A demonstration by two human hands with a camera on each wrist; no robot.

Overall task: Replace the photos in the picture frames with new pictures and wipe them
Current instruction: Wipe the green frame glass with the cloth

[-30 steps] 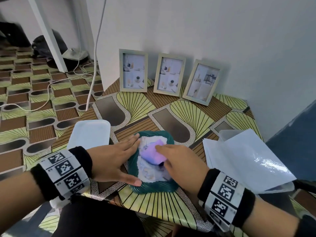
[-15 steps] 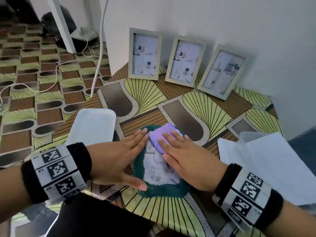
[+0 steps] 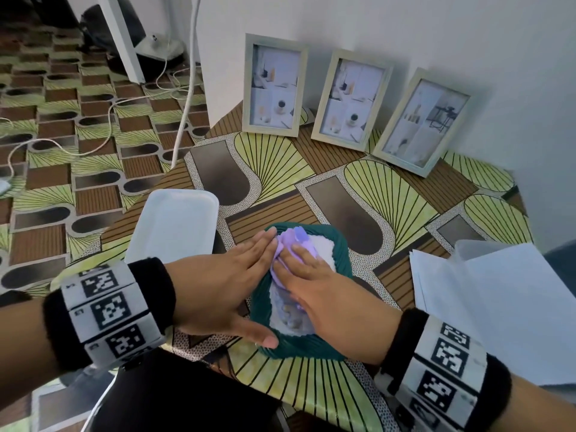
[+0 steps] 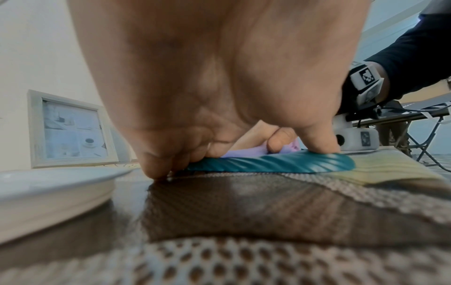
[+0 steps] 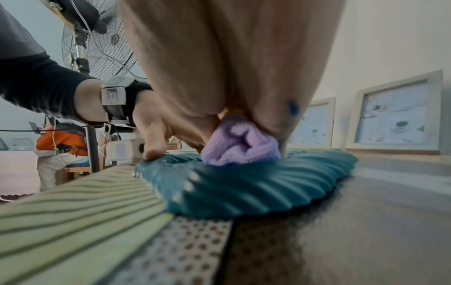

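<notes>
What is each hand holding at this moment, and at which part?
The right hand presses the purple cloth flat on the teal frame's glass, with straight fingers. The left hand steadies the frame at its left edge, thumb on the near rim.

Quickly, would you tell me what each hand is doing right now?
Left hand: open, flat, steadying the teal frame.
Right hand: open, pressing the purple cloth onto the frame.

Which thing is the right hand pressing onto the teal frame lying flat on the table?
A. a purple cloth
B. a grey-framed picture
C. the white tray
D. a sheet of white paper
A: the right hand presses a purple cloth onto the teal frame.
</notes>
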